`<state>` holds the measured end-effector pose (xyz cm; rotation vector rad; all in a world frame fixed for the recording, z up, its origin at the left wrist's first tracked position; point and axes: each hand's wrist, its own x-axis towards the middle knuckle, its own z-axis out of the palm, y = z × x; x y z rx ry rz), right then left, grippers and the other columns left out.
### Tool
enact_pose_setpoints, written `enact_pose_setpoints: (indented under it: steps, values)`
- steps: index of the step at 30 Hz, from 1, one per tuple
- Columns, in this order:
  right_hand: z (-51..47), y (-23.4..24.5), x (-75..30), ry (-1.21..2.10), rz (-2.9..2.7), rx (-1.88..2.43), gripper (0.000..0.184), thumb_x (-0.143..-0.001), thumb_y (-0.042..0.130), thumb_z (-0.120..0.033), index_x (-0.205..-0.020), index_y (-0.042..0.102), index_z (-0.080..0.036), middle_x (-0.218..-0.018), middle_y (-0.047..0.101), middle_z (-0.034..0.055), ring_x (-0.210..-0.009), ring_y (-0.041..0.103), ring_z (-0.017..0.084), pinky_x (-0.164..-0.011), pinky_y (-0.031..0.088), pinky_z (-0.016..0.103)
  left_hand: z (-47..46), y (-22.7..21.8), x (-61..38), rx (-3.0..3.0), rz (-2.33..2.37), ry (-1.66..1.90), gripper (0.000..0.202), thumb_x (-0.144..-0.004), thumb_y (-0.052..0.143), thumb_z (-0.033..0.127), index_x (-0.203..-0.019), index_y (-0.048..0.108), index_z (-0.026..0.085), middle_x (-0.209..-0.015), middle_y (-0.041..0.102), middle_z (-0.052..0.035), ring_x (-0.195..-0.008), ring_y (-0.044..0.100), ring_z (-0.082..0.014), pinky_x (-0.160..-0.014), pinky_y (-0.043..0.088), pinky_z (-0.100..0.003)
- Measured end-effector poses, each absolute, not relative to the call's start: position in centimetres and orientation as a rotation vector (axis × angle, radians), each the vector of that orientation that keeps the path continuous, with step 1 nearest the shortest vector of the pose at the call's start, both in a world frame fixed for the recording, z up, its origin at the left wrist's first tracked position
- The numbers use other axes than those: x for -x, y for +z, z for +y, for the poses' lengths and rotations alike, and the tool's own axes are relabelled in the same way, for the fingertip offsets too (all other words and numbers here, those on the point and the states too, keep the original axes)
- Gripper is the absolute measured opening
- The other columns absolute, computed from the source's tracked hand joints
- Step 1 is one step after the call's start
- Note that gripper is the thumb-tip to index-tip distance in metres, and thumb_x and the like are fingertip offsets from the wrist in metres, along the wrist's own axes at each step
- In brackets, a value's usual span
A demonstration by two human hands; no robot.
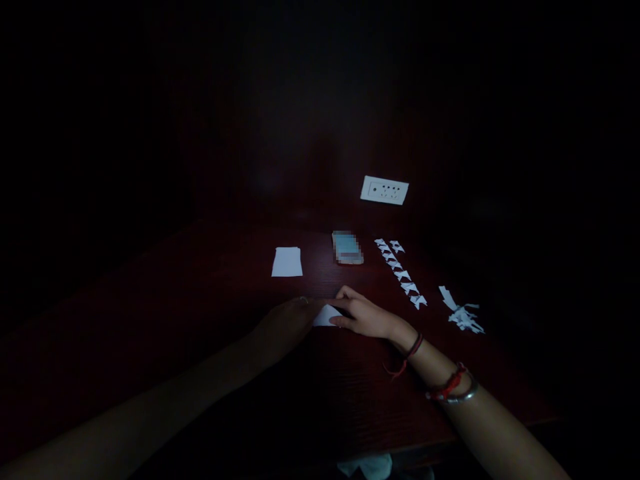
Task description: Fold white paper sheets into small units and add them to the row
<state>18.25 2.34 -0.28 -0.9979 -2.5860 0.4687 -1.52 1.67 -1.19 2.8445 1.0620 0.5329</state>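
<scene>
A small white piece of paper [326, 317], which looks folded to a peak, lies on the dark red table between my hands. My right hand [367, 315] holds its right side, with the thumb at the lower edge and the index finger stretched along the top. In shadow, my left hand [293, 319] grips the paper from the left; most of its fingers are hard to make out. Beyond the hands sit a stack of white paper sheets [287, 262] and a blurred bluish flat rectangular object [347, 247].
To the right runs a row of small folded white paper pieces [401, 274], with one more piece [397, 247] beside it. A pile of paper strips [465, 319] lies farther right. A white socket panel [385, 191] is on the back wall. The surroundings are very dark.
</scene>
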Motion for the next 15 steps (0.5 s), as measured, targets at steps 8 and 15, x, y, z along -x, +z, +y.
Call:
enact_pose_setpoints:
  steps: [8, 15]
  values:
    - [2.1, -0.3, -18.3, 0.483, -2.587, 1.026, 0.037, -0.077, 0.048, -0.025, -0.112, 0.044, -0.015, -0.088, 0.040, 0.0047, -0.082, 0.041, 0.014, -0.078, 0.037, 0.026, 1.9, -2.5, 2.2, -2.916, 0.996, 0.493, 0.033, -0.079, 0.038, 0.013, -0.110, 0.048, 0.019, -0.117, 0.046, -0.0074, -0.100, 0.048, -0.0188, -0.084, 0.038, -0.033]
    - [2.1, -0.4, -18.4, 0.461, -2.582, 0.998, 0.042, -0.078, 0.048, -0.026, -0.118, 0.039, -0.016, -0.088, 0.040, 0.0044, -0.082, 0.042, 0.014, -0.079, 0.038, 0.026, 2.6, -2.9, 2.1, -2.821, 1.275, 0.599, 0.033, -0.080, 0.034, 0.011, -0.110, 0.047, 0.013, -0.106, 0.054, -0.0093, -0.094, 0.050, -0.0197, -0.082, 0.038, -0.034]
